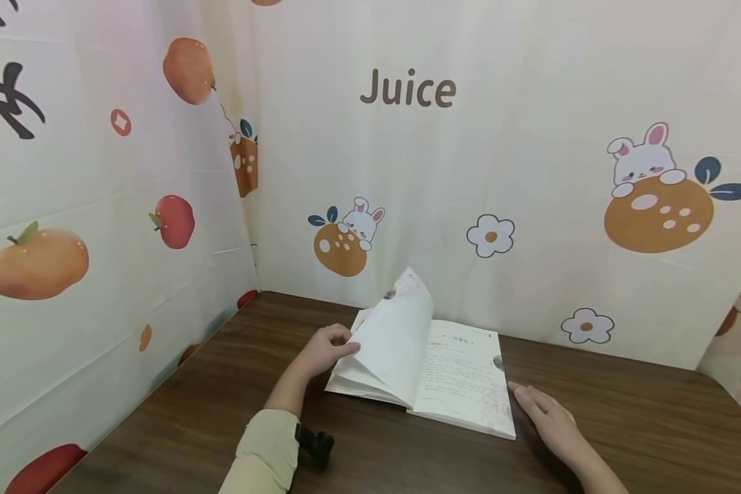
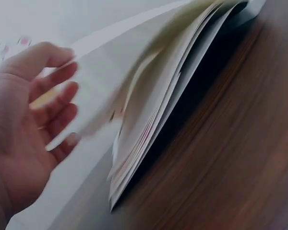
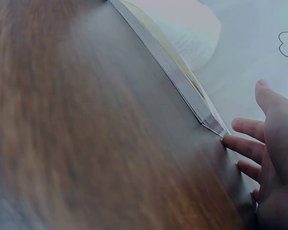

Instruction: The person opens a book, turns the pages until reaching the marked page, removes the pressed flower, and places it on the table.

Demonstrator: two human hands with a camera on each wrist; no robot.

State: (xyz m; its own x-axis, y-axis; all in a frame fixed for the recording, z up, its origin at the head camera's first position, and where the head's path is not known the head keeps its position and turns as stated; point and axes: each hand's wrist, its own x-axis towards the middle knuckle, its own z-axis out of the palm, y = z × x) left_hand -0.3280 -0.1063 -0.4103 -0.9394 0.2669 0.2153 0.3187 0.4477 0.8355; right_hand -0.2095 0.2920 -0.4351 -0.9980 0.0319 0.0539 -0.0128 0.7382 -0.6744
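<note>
An open book (image 1: 463,370) with printed pages lies on the brown table. From its left half a pale page (image 1: 395,336) rises and curves, its upper corner lifted. My left hand (image 1: 326,351) is at that page's left edge, thumb near the paper; in the left wrist view the left hand (image 2: 29,115) has loosely bent, spread fingers, with a gap between thumb and index. Beside the book's right edge lies my right hand (image 1: 549,418). The right wrist view shows the right hand (image 3: 278,148) with extended fingers, one fingertip at the book's corner.
The dark wood-grain table (image 1: 630,405) extends around the book. Behind it hangs a pale printed curtain (image 1: 531,137), and another printed curtain (image 1: 111,178) stands along the left side. A black strap device (image 1: 315,442) is on the left wrist, below a cream sleeve (image 1: 265,449).
</note>
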